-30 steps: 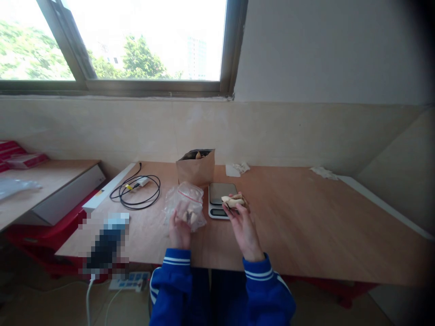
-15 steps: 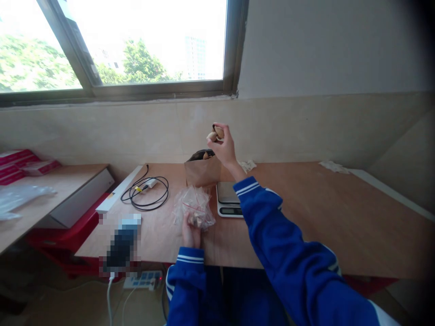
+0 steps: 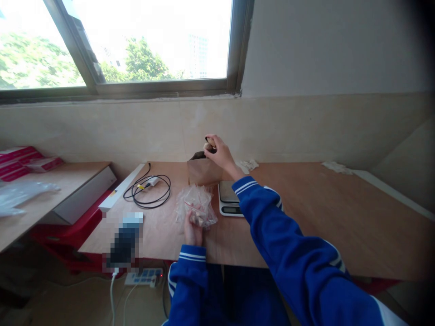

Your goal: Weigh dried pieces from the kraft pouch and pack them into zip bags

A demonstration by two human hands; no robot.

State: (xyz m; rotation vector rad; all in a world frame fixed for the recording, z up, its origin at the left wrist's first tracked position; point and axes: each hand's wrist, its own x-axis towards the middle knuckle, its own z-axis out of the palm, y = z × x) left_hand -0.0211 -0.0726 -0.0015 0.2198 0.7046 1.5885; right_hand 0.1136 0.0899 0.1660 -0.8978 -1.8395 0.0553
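My right hand point(image 3: 220, 154) is raised over the open top of a brown paper bag point(image 3: 204, 172). Its fingers pinch a few small rounded tan pieces point(image 3: 210, 144), one with a dark edge; their kind is not clear. The paper bag has a dark interior, partly hidden by that hand. Nearer to me, my left hand point(image 3: 193, 228) grips the lower part of a crumpled clear zip bag point(image 3: 194, 201) with a red seal line. Some brownish contents show through the plastic by the fingers. Just right of it sits a white kitchen scale point(image 3: 229, 208), partly covered by my right sleeve.
A coiled black cable point(image 3: 147, 190) with a white adapter lies on the left of the table, and a blurred-out phone point(image 3: 124, 240) is near the front edge. White crumpled cloths point(image 3: 249, 165) rest by the wall. A side table holds pink boxes point(image 3: 25, 160) and plastic bags point(image 3: 23, 194).
My right hand has come down and slightly left, bringing the tan pieces closer to the paper bag's opening. My left hand keeps hold of the zip bag. The view has shifted slightly.
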